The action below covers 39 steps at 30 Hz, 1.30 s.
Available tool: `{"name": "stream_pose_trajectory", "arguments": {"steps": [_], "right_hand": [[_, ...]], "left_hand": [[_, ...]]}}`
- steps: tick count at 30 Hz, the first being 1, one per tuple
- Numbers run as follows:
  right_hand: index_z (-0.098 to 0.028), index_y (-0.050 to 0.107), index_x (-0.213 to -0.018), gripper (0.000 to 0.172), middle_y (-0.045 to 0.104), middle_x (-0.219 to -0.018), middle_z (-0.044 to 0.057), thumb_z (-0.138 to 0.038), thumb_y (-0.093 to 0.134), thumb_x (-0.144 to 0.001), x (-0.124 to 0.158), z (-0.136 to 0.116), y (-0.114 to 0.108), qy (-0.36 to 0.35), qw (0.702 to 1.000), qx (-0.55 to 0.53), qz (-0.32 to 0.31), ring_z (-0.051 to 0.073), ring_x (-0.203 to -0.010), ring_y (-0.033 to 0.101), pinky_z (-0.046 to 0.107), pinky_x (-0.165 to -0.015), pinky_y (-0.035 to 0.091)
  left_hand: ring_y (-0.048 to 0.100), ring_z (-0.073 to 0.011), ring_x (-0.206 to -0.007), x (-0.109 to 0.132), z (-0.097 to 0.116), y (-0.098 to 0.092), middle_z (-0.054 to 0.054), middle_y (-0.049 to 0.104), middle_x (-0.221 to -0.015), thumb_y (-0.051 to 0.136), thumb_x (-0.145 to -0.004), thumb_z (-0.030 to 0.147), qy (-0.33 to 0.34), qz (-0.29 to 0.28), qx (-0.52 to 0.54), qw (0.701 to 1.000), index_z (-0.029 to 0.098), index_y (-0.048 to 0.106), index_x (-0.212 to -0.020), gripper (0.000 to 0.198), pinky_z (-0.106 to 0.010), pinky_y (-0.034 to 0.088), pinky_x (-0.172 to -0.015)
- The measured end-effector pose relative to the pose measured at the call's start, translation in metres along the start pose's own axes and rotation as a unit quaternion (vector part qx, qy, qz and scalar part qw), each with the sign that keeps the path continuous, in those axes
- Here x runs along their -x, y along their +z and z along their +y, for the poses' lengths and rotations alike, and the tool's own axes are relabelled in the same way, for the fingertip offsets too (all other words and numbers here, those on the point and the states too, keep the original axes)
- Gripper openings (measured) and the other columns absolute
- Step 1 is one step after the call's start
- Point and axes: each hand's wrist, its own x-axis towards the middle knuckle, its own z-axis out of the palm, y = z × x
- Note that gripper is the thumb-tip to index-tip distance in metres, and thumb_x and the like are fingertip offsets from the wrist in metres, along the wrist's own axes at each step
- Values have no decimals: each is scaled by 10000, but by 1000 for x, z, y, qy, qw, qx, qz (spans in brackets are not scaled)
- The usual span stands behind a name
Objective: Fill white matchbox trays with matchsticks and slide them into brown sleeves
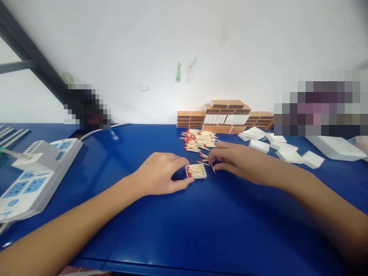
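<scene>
A small white matchbox tray [204,176] lies on the blue table, holding wooden matches [196,171] with their red heads toward the left. My left hand [161,173] grips the tray by its left end, thumb at the near side and fingers at the far side. Just right of the tray, my right hand [238,159] is closed in a pinch on a single match [213,168], whose red head points down and toward me. A few loose matches [202,162] lie by the right fingertips. Beyond them spreads a large pile of red-headed matches [198,140].
Brown matchboxes [225,119] are stacked against the white wall. White empty trays [287,154] lie scattered at the right, near a larger white container [335,147]. A white power strip [43,178] with a plugged-in adapter occupies the left side. Two areas at the back are pixelated.
</scene>
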Motion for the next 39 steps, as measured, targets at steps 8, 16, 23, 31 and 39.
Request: {"name": "stream_pose_trajectory", "arguments": {"steps": [8,16,23,31,39], "right_hand": [[-228,628,-908,231,641,-1002,65,-357,480,-1030,1,5,1,46,999,-13,-10,213,-839,603,340,-735,442],[-224,587,-898,270,664,-931,65,-390,448,-1060,-2,-9,8,43,998,-6,52,205,-815,593,337,-716,442],[-212,588,-988,162,682,-949,72,-336,499,-1039,-9,-21,24,43,996,35,73,205,-776,611,318,-648,412],[-201,608,-960,164,704,-959,86,-287,500,-1048,-13,-16,23,86,995,48,35,226,-829,659,316,-690,433],[-206,572,-952,192,693,-974,94,-325,464,-1059,-8,-17,16,61,992,55,96,229,-821,641,325,-688,436]], "left_hand": [[621,-138,-617,1,-1,0,15,679,-714,674,-938,449,-3,1,-4,1000,182,729,-1091,313,-271,417,-584],[617,-141,-610,1,0,-1,20,663,-690,665,-944,452,1,2,-7,1000,184,726,-1081,307,-278,411,-587],[627,-143,-627,0,0,-2,15,683,-730,667,-943,438,-1,-14,0,1000,193,722,-1096,294,-280,419,-598],[618,-145,-624,1,-1,-1,23,663,-709,681,-935,435,-1,-16,-6,1000,192,725,-1097,296,-284,404,-587],[620,-149,-628,1,-2,1,11,666,-714,650,-948,466,-22,-7,-29,999,188,724,-1081,318,-280,411,-588]]}}
